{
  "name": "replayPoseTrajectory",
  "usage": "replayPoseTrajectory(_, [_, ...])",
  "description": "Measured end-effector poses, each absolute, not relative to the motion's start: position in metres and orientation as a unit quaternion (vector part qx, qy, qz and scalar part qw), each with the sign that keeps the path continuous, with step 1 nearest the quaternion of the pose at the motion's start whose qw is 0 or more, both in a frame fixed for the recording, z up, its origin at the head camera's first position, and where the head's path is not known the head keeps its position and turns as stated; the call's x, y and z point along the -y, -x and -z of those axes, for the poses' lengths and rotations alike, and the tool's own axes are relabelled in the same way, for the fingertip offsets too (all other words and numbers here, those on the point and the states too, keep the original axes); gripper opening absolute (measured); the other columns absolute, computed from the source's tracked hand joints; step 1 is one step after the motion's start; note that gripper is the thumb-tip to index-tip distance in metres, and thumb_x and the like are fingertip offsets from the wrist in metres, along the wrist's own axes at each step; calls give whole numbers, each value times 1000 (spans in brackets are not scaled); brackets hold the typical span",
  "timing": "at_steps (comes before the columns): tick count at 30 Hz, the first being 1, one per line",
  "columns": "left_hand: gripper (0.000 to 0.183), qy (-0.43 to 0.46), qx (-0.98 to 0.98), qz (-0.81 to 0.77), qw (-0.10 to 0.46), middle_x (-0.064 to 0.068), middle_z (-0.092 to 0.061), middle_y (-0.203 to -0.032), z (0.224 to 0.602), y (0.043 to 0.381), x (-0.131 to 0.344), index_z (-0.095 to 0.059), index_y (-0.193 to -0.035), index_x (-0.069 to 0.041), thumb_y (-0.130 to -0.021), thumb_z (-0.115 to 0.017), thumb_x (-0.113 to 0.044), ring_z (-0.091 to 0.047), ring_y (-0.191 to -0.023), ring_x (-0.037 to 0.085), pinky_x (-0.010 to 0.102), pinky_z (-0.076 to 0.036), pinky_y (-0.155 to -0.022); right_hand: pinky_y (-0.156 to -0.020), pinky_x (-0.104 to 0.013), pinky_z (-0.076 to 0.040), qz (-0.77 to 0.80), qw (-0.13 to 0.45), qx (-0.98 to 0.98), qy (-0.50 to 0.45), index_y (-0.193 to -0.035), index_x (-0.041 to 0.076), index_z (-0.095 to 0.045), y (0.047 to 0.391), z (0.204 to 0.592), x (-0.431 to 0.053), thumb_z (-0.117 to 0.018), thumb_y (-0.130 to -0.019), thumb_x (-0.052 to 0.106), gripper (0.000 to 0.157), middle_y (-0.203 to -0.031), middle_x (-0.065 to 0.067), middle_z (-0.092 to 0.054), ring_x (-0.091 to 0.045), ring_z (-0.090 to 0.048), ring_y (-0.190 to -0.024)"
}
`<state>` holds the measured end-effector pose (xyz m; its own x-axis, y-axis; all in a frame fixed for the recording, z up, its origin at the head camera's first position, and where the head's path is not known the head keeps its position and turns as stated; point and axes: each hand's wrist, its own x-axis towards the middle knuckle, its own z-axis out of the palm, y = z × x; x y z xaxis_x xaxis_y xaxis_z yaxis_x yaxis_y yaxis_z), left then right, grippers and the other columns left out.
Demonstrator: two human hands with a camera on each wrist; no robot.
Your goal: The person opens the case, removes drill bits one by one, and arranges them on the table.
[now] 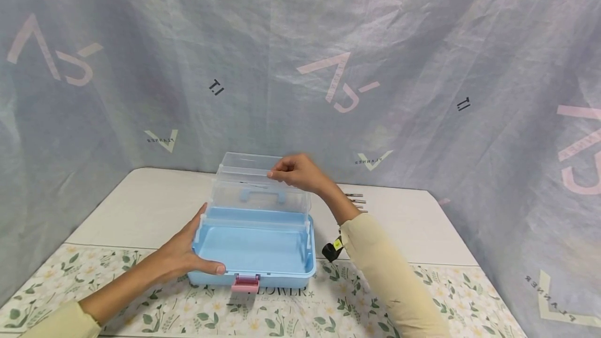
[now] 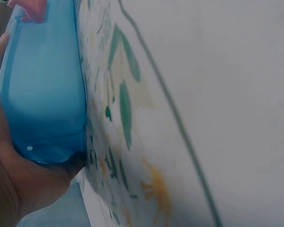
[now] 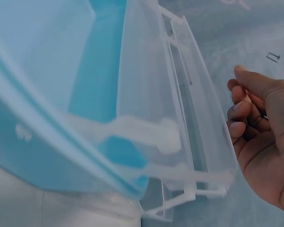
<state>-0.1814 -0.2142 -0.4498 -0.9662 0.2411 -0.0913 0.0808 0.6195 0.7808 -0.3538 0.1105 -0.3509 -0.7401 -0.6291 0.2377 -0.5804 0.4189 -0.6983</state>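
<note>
A light-blue plastic storage box (image 1: 253, 279) with a pink latch (image 1: 245, 284) stands unlidded, its clear trays (image 1: 260, 200) raised at the back. My left hand (image 1: 180, 252) grips its left front corner, thumb on the front rim and fingers along the side; the left wrist view shows that hand (image 2: 33, 184) round the box end (image 2: 47, 94). Over the upper tray is my right hand (image 1: 297, 172), fingers curled and thumb near the forefinger. A thin dark piece (image 3: 190, 78) lies in the tray. Whether the right fingers hold something small cannot be made out.
Several thin metal rods like drill bits (image 1: 357, 201) lie behind the right forearm. A black object with a yellow label (image 1: 332, 249) sits right of the box. Floral cloth (image 1: 357, 301) covers the table's near part, and a grey curtain (image 1: 263, 67) hangs behind.
</note>
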Motion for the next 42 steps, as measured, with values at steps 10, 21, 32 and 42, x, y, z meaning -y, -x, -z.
replayPoseTrajectory(10, [169,-82,-892,-432,103,39,3,-185,449,182,214,19,-181,-25,-72,-108,-46,-11,-165,72,90,-38,-116,-66,-26,-51,400,53,-843,355,-108,9,-89,362,355,-93,-79,-108,25,19,-85,-4,-78,-12,-58,-68])
replayPoseTrajectory(21, [166,-96,-893,-430,88,39,3,-185,450,181,215,21,-180,-30,-75,-107,-44,-9,-165,73,92,-35,-117,-69,-24,-50,351,63,-861,364,-110,7,-91,368,361,-81,-83,-105,21,17,-103,-11,-88,-35,-73,-80])
replayPoseTrajectory(32, [165,-98,-893,-430,87,39,3,-185,450,181,214,21,-180,-30,-76,-107,-43,-9,-165,73,92,-35,-116,-68,-23,-50,329,45,-874,355,-106,8,-92,366,362,-81,-85,-104,21,15,-102,-9,-89,-37,-77,-86])
replayPoseTrajectory(42, [166,-98,-894,-430,84,39,2,-185,452,181,214,21,-180,-30,-75,-107,-43,-10,-165,72,92,-35,-116,-66,-23,-47,314,38,-876,363,-103,8,-92,364,360,-84,-84,-104,18,13,-99,-8,-88,-17,-67,-71])
